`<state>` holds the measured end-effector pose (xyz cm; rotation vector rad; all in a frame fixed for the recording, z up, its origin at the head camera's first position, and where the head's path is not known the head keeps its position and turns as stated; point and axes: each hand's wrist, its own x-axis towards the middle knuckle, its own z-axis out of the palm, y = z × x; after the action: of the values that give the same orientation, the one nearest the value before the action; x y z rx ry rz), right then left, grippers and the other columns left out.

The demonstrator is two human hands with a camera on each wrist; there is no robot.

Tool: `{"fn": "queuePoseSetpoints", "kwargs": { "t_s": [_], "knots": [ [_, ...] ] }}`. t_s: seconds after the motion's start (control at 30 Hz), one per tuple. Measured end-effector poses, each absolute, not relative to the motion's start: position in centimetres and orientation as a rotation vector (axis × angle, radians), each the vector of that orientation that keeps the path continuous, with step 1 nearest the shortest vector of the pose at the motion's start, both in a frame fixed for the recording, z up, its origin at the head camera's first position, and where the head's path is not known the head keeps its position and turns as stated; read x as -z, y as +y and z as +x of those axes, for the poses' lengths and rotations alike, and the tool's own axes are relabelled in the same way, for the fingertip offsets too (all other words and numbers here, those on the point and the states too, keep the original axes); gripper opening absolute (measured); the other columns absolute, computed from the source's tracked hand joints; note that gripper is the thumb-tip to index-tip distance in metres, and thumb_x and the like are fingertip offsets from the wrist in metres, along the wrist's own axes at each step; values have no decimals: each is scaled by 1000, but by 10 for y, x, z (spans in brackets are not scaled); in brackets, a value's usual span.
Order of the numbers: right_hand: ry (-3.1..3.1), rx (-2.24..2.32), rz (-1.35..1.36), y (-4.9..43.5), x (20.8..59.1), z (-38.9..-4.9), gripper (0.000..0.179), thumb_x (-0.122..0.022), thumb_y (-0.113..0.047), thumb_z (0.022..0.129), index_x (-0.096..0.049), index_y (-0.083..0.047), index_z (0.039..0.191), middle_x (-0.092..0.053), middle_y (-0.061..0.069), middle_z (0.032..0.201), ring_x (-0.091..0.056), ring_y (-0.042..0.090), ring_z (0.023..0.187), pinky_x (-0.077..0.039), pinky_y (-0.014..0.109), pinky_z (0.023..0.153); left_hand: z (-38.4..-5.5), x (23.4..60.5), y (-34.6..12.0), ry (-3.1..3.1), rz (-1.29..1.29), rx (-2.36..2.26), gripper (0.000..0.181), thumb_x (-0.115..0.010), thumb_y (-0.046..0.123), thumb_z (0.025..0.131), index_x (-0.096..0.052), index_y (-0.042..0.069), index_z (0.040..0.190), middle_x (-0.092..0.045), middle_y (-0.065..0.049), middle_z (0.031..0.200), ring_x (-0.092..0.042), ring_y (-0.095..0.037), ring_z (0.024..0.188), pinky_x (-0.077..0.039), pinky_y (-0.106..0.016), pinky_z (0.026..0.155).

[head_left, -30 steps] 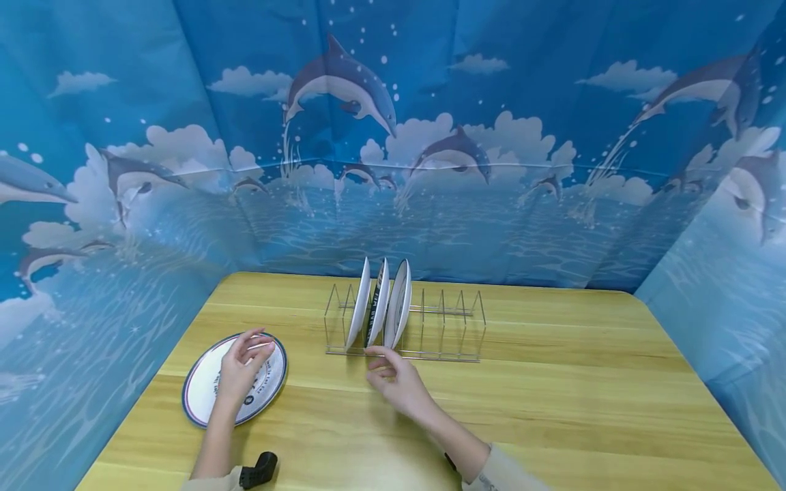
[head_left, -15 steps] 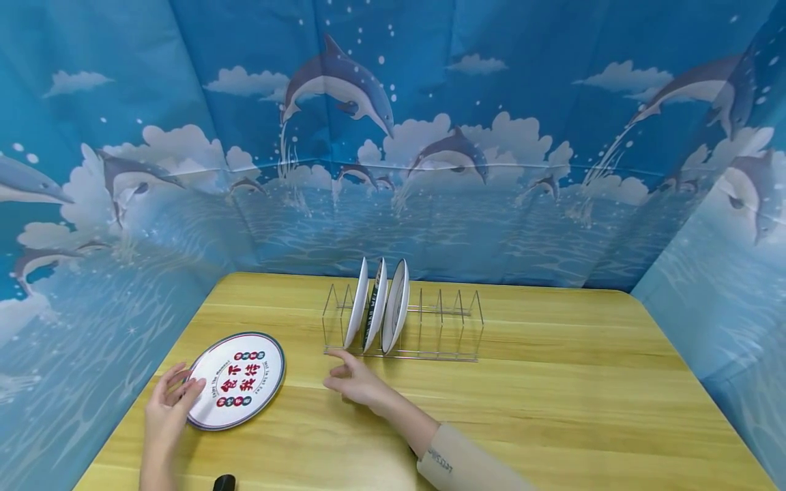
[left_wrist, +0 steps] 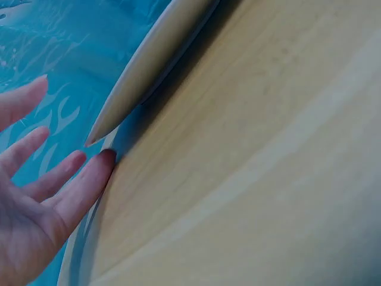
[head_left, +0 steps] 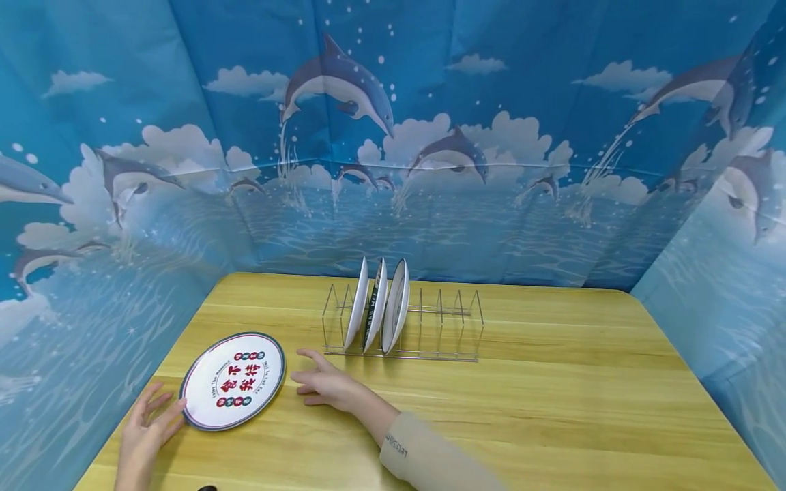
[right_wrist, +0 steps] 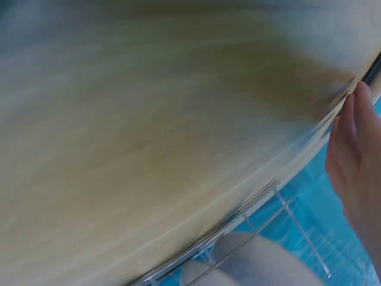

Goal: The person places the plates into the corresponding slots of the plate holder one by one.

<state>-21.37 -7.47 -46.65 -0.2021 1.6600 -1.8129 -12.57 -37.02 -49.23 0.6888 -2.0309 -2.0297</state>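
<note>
A white plate (head_left: 236, 382) with a blue rim and red lettering lies flat on the table at the left. At its lower-left edge is my left hand (head_left: 147, 426), fingers spread and loosely bent; whether they touch the rim I cannot tell. The left wrist view shows the left hand (left_wrist: 47, 196) just below the plate's rim (left_wrist: 152, 65). My right hand (head_left: 331, 385) reaches from the right toward the plate's right edge, fingers extended, a small gap apart. In the right wrist view the right hand (right_wrist: 360, 161) is at the right edge.
A wire plate rack (head_left: 442, 356) stands near the back middle of the table (head_left: 522, 423). Three plates stand upright in it, among them a left white plate (head_left: 357, 307) and a right plate (head_left: 396, 307). A blue dolphin-print curtain (head_left: 393, 204) surrounds the table.
My left hand has moved from above the plate to its lower-left side. The right hand has moved left, away from the rack's front, toward the plate. The plate stays in place.
</note>
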Motion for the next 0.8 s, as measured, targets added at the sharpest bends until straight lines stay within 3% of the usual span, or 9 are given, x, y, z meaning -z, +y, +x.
{"fn": "queuePoseSetpoints", "kwargs": {
  "t_s": [0.13,0.27,0.37,0.5,0.57,0.6,0.63,0.7,0.8],
  "knots": [
    [1540,1846,-193,-84,468,-214,57,-54,-23,93,-27,-20,143,-45,21,127,-55,35,105,-48,49,88,-128,497,-377,-2090,599,2164,82,-63,17,87,-8,22,148,-38,13,110,-56,8,83,-54,-18,74],
    [1416,1859,-192,-91,468,-215,58,-47,-30,96,-19,-20,146,-37,29,131,-51,41,108,-43,54,94,-130,499,-383,-2085,548,2275,80,-60,18,89,-6,23,148,-46,25,101,-58,4,84,-55,-23,74],
    [1365,1841,-207,-93,468,-215,57,-41,-33,98,-16,-21,147,-31,30,135,-48,42,112,-39,57,97,-130,500,-385,-2038,457,2356,74,-57,12,91,-10,22,148,-56,27,96,-62,-4,82,-57,-27,72],
    [1358,1846,-212,-94,469,-215,56,-39,-33,98,-17,-20,147,-27,26,141,-46,41,113,-39,55,98,-130,500,-382,-2027,378,2417,65,-56,8,91,-27,31,144,-60,21,95,-64,-11,81,-57,-31,72],
    [1360,1858,-200,-92,469,-216,56,-41,-31,98,-17,-18,147,-27,24,142,-45,43,114,-39,55,98,-131,500,-379,-2080,390,2418,62,-58,8,89,-34,37,139,-57,22,99,-63,-10,83,-57,-30,73],
    [1362,1861,-193,-92,469,-217,56,-42,-29,98,-18,-17,147,-27,24,141,-44,43,115,-39,55,98,-132,500,-378,-2115,383,2422,63,-59,8,89,-34,37,139,-57,14,110,-62,-8,84,-56,-30,74],
    [1372,1856,-187,-91,469,-217,56,-43,-27,98,-18,-16,147,-29,23,140,-43,43,116,-39,54,97,-133,500,-376,-2148,371,2425,64,-59,7,89,-33,36,140,-52,6,124,-61,-6,86,-56,-29,76],
    [1393,1848,-182,-90,469,-218,58,-47,-21,96,-19,-14,146,-28,24,141,-43,43,117,-40,54,97,-135,500,-374,-2214,333,2439,66,-59,6,88,-31,35,140,-24,-10,148,-57,0,90,-55,-27,78],
    [1427,1866,-176,-88,468,-218,61,-53,-6,91,-24,-11,144,-26,22,140,-50,37,110,-44,52,94,-138,500,-370,-2221,226,2484,65,-56,2,89,-28,28,141,27,-21,144,-53,6,95,-54,-24,79]
  ]
}}
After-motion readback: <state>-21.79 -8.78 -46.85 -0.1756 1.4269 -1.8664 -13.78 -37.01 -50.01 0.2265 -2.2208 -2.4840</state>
